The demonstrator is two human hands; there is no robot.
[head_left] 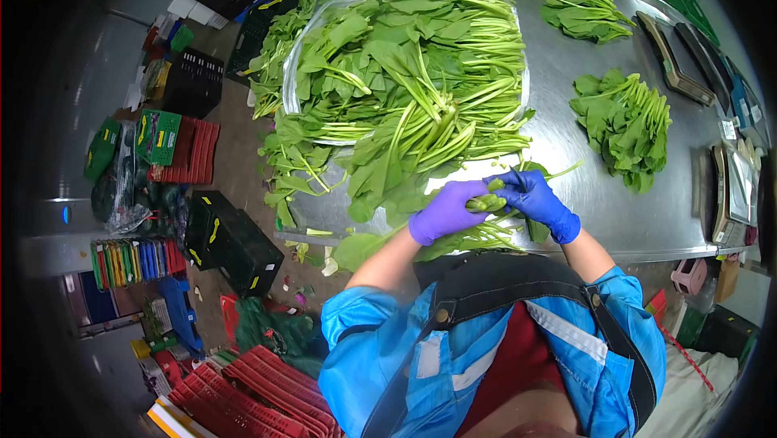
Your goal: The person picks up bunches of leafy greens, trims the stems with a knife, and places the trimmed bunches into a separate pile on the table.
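My left hand [453,213], in a purple glove, is closed around a small bunch of leafy greens [486,203]. Its cut stem ends poke out toward the right, while the leaves trail leftward below the wrist. My right hand [536,201], in a blue glove, has its fingers bent together at those stem ends; a thin stalk and a leaf show by it, but whether it grips them is hard to make out. Just beyond both hands rises a large heap of leafy greens [421,57], with white edging showing at its sides.
On the steel table [558,122], a neat bunch of greens [627,130] lies at right, another bunch [579,5] farther back. Dark-framed trays [676,57] line the right edge. Left on the floor are black crates [235,244] and red crates [251,389].
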